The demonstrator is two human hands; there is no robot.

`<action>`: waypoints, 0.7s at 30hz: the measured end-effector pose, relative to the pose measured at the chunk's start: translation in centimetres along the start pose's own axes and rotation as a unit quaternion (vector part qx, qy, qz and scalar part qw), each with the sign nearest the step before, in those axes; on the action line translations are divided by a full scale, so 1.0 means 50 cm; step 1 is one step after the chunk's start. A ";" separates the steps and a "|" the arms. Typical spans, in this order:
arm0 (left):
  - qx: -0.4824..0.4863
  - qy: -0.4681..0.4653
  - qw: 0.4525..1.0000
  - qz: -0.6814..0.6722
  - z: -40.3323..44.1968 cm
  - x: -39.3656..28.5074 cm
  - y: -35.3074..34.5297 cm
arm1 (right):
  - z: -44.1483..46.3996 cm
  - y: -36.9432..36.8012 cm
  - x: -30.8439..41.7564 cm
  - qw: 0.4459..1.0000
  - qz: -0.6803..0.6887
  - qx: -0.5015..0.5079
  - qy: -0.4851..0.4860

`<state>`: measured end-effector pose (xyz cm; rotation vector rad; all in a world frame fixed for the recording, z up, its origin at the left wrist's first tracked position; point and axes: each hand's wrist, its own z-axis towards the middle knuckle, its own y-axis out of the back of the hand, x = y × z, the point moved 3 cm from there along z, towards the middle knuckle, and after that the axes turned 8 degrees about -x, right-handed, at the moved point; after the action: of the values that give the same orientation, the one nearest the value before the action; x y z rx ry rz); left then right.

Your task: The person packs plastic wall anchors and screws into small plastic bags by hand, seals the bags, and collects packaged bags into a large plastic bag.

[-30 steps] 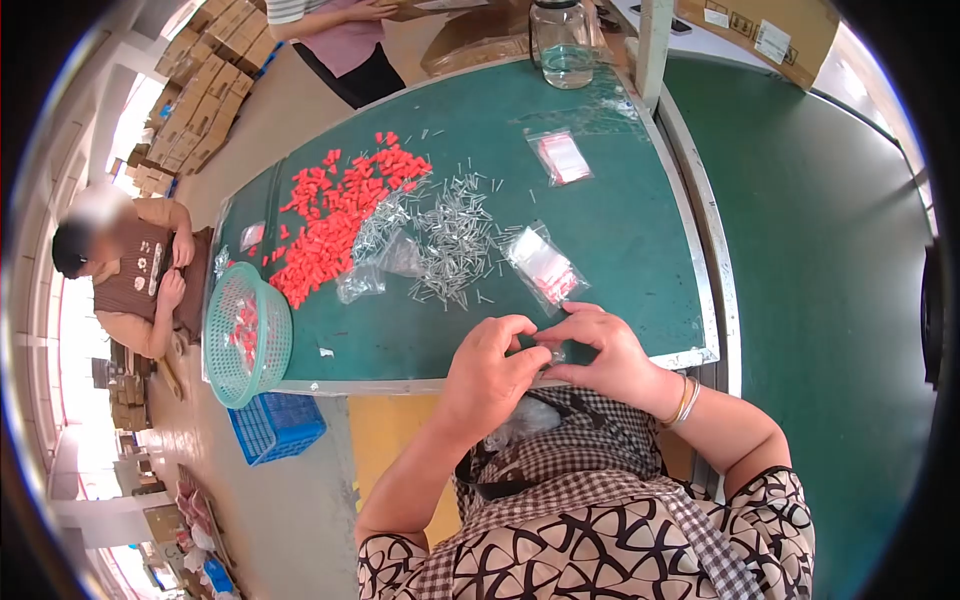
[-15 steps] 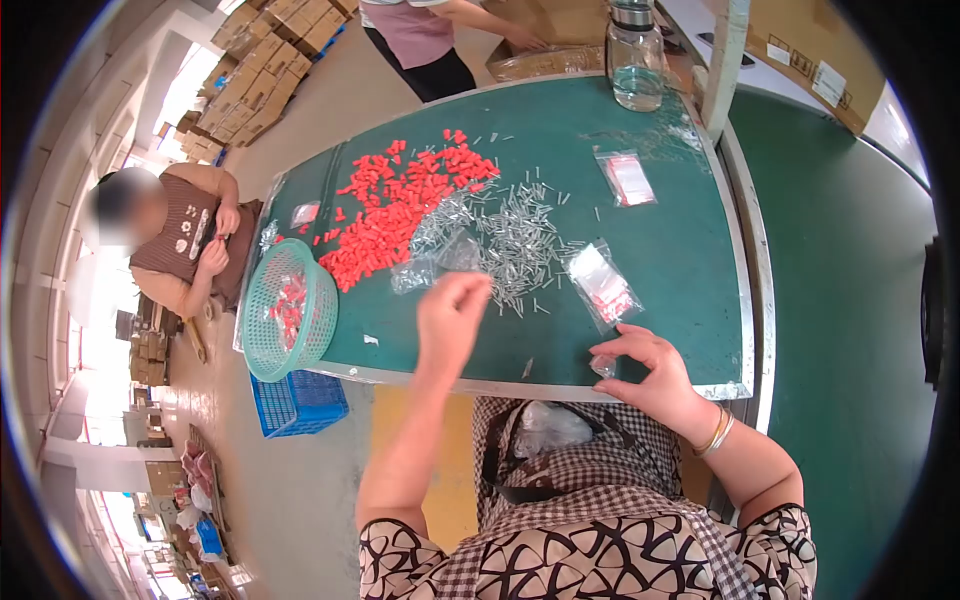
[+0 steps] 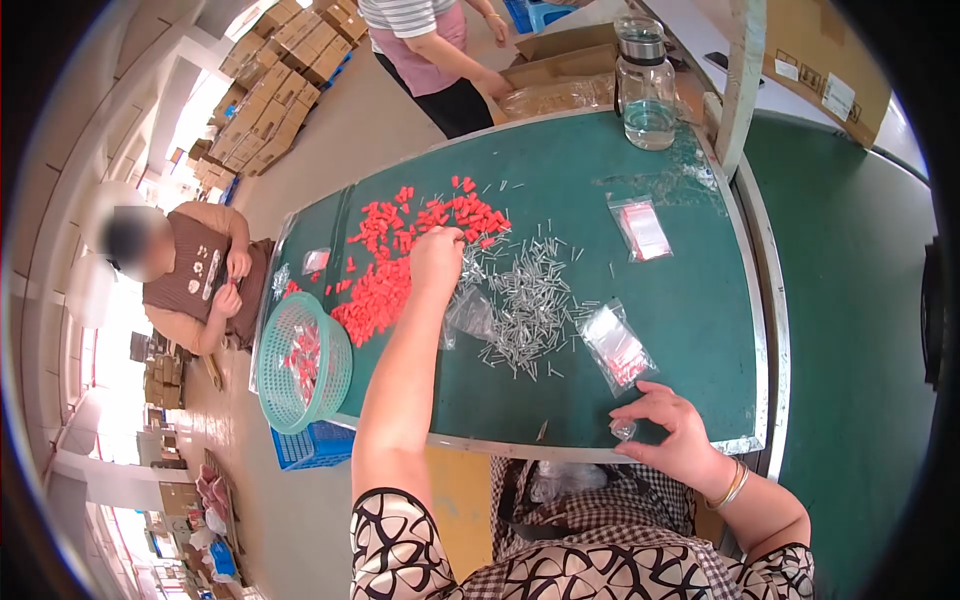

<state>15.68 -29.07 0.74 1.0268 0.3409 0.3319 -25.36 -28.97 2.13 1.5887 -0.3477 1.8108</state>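
My left hand (image 3: 437, 262) reaches over the heap of red plastic wall plugs (image 3: 375, 300), its fingers pinched together at the pile's right side. Whether a plug sits between the fingertips is hidden. Near the front edge, my right hand (image 3: 672, 430) holds a small clear plastic bag (image 3: 623, 430) between thumb and fingers. Loose metal screws (image 3: 530, 300) lie heaped in the middle, with clear plastic bags (image 3: 470, 315) at their left. Just beyond my right hand is a zip bag with a white label and red pieces (image 3: 617, 345).
A green basket (image 3: 335, 375) holding filled bags stands at the table's left corner, above a blue crate (image 3: 312, 447). Another labelled zip bag (image 3: 642, 228) and a glass bottle (image 3: 648, 110) are farther back. One person (image 3: 205, 260) works at left, another (image 3: 425, 50) behind.
My left hand has moved forward from beside the screws to the red wall plugs. My right hand still holds the small bag. The view has tilted up somewhat.
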 end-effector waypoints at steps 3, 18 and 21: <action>0.043 -0.054 0.996 0.060 0.009 -0.004 -0.034 | 0.004 0.003 -0.004 1.000 0.006 0.003 -0.001; 0.071 -0.121 0.879 -0.457 -0.317 -0.415 0.241 | -0.007 -0.004 -0.010 0.998 -0.010 -0.048 0.036; 0.054 -0.094 0.883 -0.456 -0.324 -0.409 0.244 | -0.014 -0.006 -0.009 0.998 -0.007 -0.047 0.031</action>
<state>-10.90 -19.38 6.13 0.8916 0.6295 -0.6431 -25.68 -28.48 1.49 1.4642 -0.3880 1.8021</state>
